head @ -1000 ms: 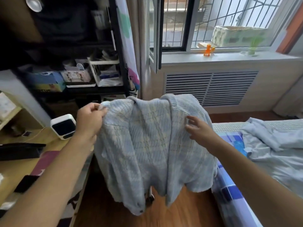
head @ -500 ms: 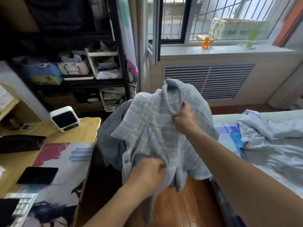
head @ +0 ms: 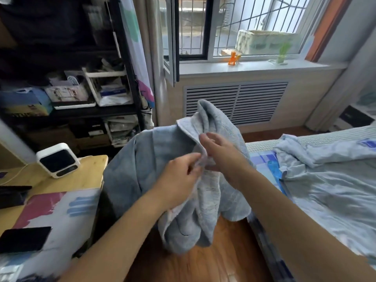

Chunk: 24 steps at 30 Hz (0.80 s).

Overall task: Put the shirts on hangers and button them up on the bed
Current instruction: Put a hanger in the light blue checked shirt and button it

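Observation:
A light blue plaid shirt (head: 219, 129) hangs bunched in the air between the desk and the bed, over the wooden floor. My left hand (head: 179, 180) pinches its front edge near the middle. My right hand (head: 221, 153) grips the same edge just beside it, fingers partly curled into the cloth. A darker grey-blue garment (head: 130, 169) is draped behind the shirt on the left, over something hidden. Another pale blue shirt (head: 325, 159) lies crumpled on the bed (head: 262, 163) at the right. No hanger is visible.
A wooden desk (head: 85, 176) stands at the left with a white cube clock (head: 58, 159), a black phone (head: 24, 239) and a colourful mat. Dark shelves full of boxes rise behind it. A radiator grille (head: 236, 102) and window sill lie ahead.
My left hand has let go of the shirt's shoulder and come up to its front edge, close to my right hand. The shirt has collapsed from spread out to bunched.

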Each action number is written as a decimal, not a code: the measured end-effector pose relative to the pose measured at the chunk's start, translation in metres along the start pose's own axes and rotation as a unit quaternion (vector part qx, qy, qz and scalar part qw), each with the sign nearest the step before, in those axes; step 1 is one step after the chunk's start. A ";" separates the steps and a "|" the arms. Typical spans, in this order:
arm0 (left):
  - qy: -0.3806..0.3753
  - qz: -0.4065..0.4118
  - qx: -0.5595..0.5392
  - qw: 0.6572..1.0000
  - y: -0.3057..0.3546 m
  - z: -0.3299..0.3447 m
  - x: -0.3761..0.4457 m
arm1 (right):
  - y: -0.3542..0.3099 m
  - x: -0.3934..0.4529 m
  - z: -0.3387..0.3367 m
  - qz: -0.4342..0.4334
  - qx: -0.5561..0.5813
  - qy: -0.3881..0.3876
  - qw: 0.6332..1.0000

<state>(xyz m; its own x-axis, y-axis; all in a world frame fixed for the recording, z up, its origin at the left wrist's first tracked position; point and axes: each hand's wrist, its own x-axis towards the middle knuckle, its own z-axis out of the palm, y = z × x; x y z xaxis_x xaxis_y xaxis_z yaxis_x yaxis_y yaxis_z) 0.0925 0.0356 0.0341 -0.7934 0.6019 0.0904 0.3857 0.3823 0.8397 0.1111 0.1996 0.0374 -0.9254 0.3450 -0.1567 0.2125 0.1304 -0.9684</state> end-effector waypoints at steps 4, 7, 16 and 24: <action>-0.150 0.015 0.011 0.988 0.000 0.043 -0.005 | 0.018 -0.009 -0.008 -0.017 -0.040 0.049 0.998; -0.050 0.051 0.096 0.993 -0.029 0.029 0.005 | 0.042 -0.017 -0.041 0.000 -0.059 0.131 0.990; 0.039 0.260 0.332 0.906 0.004 0.052 0.142 | 0.004 -0.092 -0.150 -0.191 -0.122 0.303 0.926; -0.059 0.184 0.008 0.981 0.172 0.176 0.165 | 0.005 -0.238 -0.296 -0.112 -0.258 0.526 0.802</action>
<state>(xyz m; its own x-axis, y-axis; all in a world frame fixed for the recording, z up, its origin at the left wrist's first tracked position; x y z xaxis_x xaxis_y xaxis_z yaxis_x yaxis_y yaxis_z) 0.1112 0.3241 0.0987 -0.5392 0.7783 0.3217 0.6440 0.1348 0.7531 0.4255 0.3935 0.1270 -0.2388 0.8174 0.5242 0.4305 0.5730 -0.6974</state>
